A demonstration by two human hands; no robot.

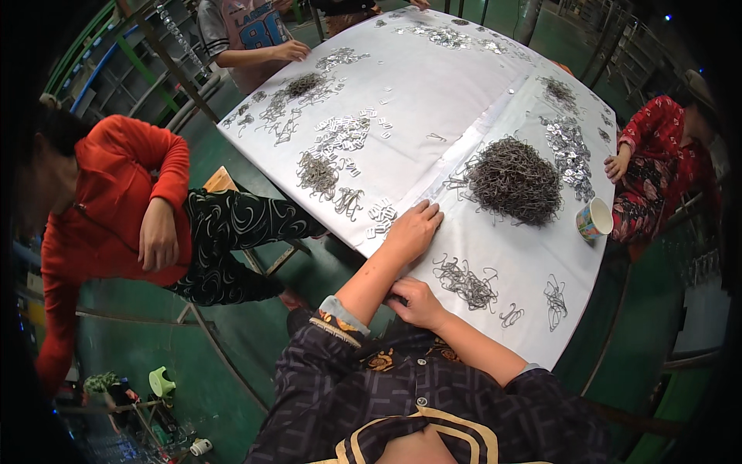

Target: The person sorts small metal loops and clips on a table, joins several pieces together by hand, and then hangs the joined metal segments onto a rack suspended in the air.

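Note:
My left hand (415,230) rests on the white tabletop (417,93) at its near edge, fingers laid out over the surface, with no object visible in it. A few silver flat metal clips (381,216) lie just left of it. Close to my left forearm, my right hand (420,303) is curled at the table edge; whether its fingers hold anything is hidden. To the right of that hand lies a loose spread of bent wire hooks (466,284). Farther back stands a large dark heap of wire hooks (516,184).
A patterned paper cup (594,220) stands near the right edge. More clips (570,158) and hooks (317,172) form piles around the table. A person in red (124,201) sits at left, another person (657,147) at right, and others stand along the far side.

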